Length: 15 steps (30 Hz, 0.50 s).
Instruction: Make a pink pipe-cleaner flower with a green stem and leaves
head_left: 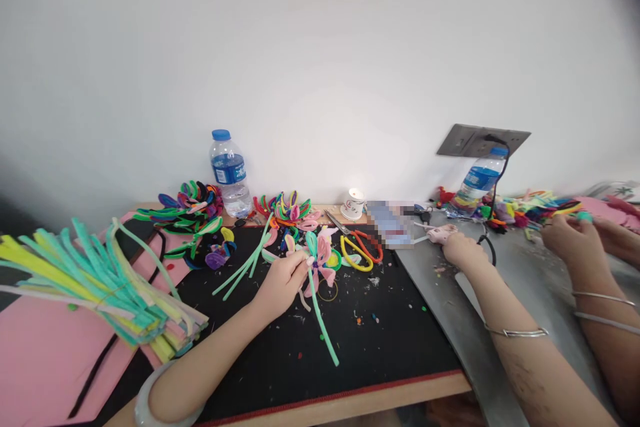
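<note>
My left hand (pixel 283 280) pinches a pipe-cleaner flower (pixel 327 257) with pink petals and a mint-green loop. A mint-green pipe-cleaner stem (pixel 323 320) hangs from it over the black mat (pixel 390 347). To the right, my right hand (pixel 464 250) is closed around a pale pink tool that looks like a glue gun (pixel 440 233), near the wall side of the grey surface. My fingers hide part of it. Scissors (pixel 367 250) with yellow and orange handles lie between my hands, just right of the flower.
Bundled pipe cleaners (pixel 100 287) lie on pink sheets (pixel 45 353) at left. Finished looped flowers (pixel 187 203), a water bottle (pixel 230 173), a paper cup (pixel 354 203) and a blurred phone-like patch (pixel 393 223) line the wall. A co-worker's hands (pixel 575 240) work at right.
</note>
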Each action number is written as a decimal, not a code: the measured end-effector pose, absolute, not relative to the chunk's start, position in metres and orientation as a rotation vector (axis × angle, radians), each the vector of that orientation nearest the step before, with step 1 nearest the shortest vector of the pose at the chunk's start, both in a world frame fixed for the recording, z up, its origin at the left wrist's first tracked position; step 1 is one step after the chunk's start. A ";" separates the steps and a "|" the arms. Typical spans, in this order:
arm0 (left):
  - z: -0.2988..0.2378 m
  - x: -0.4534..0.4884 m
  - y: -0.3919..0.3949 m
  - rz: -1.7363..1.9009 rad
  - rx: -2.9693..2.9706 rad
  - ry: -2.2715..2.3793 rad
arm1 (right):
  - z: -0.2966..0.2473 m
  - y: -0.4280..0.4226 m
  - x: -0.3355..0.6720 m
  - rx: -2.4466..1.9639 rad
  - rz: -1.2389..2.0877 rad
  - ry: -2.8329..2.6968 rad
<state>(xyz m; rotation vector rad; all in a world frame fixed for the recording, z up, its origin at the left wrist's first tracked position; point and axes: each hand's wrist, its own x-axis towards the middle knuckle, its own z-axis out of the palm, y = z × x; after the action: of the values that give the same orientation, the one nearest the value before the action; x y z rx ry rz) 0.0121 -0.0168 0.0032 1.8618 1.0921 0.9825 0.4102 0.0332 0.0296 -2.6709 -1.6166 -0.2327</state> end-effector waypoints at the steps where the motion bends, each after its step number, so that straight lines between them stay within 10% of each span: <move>1: 0.003 0.012 -0.017 0.985 1.857 1.084 | 0.032 0.033 0.408 -2.696 -0.227 -1.609; 8: 0.005 0.013 -0.017 0.969 1.881 1.089 | 0.067 0.010 0.341 -2.327 -0.251 -1.906; 15: 0.006 0.013 -0.017 0.949 1.923 1.093 | 0.037 0.020 0.254 -1.597 0.522 -2.272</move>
<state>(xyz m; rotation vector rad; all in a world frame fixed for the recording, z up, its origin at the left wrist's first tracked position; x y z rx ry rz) 0.0127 -0.0168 0.0061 1.9225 1.0925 0.9490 0.2543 0.0197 0.0366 -1.5970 -2.2719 0.5224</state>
